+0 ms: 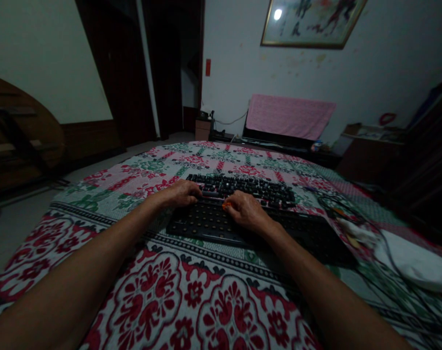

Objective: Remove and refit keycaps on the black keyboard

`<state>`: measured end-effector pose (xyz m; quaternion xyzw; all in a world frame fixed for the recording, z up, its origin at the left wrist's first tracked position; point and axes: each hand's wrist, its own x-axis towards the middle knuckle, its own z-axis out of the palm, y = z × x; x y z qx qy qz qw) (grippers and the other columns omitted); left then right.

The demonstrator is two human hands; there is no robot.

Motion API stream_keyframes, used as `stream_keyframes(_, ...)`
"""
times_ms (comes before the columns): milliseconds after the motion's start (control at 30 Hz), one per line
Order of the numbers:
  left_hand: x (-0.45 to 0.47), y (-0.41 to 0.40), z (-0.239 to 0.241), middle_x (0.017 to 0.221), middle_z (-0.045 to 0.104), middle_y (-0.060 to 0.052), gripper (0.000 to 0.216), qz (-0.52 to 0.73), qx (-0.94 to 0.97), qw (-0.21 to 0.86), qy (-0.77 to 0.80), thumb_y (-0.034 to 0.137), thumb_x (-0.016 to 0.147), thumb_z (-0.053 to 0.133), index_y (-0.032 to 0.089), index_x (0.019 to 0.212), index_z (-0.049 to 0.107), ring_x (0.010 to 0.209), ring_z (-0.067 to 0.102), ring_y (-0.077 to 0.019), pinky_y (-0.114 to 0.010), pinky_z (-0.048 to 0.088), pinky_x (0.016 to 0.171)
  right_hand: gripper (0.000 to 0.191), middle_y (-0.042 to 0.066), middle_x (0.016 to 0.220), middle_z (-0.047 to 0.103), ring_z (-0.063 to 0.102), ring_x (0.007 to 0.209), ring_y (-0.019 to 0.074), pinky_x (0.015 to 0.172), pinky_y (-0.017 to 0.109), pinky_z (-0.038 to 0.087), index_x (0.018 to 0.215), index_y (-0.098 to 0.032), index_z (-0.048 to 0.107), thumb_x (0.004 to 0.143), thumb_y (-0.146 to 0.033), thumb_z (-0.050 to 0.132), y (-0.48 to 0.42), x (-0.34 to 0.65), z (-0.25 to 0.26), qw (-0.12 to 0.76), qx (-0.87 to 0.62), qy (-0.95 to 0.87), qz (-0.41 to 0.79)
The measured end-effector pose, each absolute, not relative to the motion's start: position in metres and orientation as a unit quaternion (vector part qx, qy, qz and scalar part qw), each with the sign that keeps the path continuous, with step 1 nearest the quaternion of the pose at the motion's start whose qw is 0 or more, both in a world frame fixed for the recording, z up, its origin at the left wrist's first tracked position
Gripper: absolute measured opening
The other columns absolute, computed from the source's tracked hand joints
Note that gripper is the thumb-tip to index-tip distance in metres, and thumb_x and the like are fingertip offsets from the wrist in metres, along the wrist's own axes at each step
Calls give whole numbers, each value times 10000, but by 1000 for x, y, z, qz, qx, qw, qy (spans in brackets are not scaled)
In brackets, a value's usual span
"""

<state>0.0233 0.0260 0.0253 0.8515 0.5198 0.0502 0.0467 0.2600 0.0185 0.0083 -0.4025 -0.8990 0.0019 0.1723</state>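
A black keyboard base (206, 224) with bare round key mounts lies across the patterned cloth in front of me. Just behind it spread many loose black keycaps (238, 185). My left hand (184, 192) is at the left end of the keycaps, above the base's back edge. Its fingers are curled and drawn together, and what they hold, if anything, is hidden. A long dark bar-shaped key (209, 194) lies by its fingertips. My right hand (245, 210) is over the middle of the base, closed around a small crumpled-looking orange piece (227, 206), partly covered by the fingers.
A red, green and white flowered cloth (151, 287) covers the surface. To the right lie dark cables (388, 243) and a white bag-like item (417, 262). Beyond stand a low unit with a pink towel (290, 116) and a round wooden tabletop (20, 126) at left.
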Motion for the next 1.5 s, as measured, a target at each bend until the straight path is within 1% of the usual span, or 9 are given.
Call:
stream_keyframes(100,23,26,26,928,644,0,333,54,856,48,512,188,684,476,207,977,633,845,562,-138,-194,385,721,201,50,819,560,502,738,126,661,219,338,877,-178,637,796,-210,456,16,260,10,168,-385,-907,5)
stream_keyframes(267,21,29,22,921,647,5,337,65,855,64,511,188,680,474,211,976,634,819,561,-132,-196,386,725,203,40,804,574,511,706,120,610,210,333,874,-184,648,794,-254,475,16,263,18,162,-383,-908,56)
stream_keyframes(533,20,30,20,894,646,6,331,63,851,57,518,215,688,485,221,983,634,802,559,-133,-194,389,695,190,41,784,595,513,659,113,588,206,338,832,-177,657,775,-226,483,15,263,22,133,-369,-918,53)
stream_keyframes(767,21,28,22,899,640,9,330,65,852,62,516,204,686,477,210,975,635,799,560,-125,-185,386,677,195,42,790,594,510,674,116,601,211,341,825,-167,653,764,-231,478,10,261,22,175,-364,-913,50)
stream_keyframes(933,24,25,23,885,636,1,346,71,849,60,521,189,682,465,205,986,630,783,562,-134,-199,397,675,194,38,783,602,507,647,109,582,207,338,810,-165,659,747,-213,482,6,258,22,167,-352,-919,66)
stream_keyframes(1100,42,19,20,950,606,-36,324,100,863,-3,495,215,703,478,198,992,625,872,546,-165,-236,400,760,204,38,764,608,506,628,109,561,203,335,798,-161,667,727,-204,481,9,263,23,167,-354,-917,81)
stream_keyframes(1267,66,22,8,907,590,-43,283,127,878,-45,460,279,746,488,215,984,627,871,534,-172,-279,399,795,208,40,752,601,507,636,109,566,201,333,802,-156,666,732,-212,479,15,267,20,182,-350,-916,77)
stream_keyframes(1400,75,31,6,892,575,-35,254,136,886,-37,442,257,744,493,232,948,642,851,530,-162,-272,403,773,204,31,718,593,496,607,99,551,198,322,790,-158,667,739,-200,474,15,267,16,188,-343,-917,73)
stream_keyframes(1500,76,36,10,847,575,-17,229,130,901,-1,414,232,732,502,229,904,652,808,535,-141,-238,405,736,197,30,721,593,497,615,100,557,198,324,788,-162,666,743,-212,481,14,267,14,193,-346,-915,76)
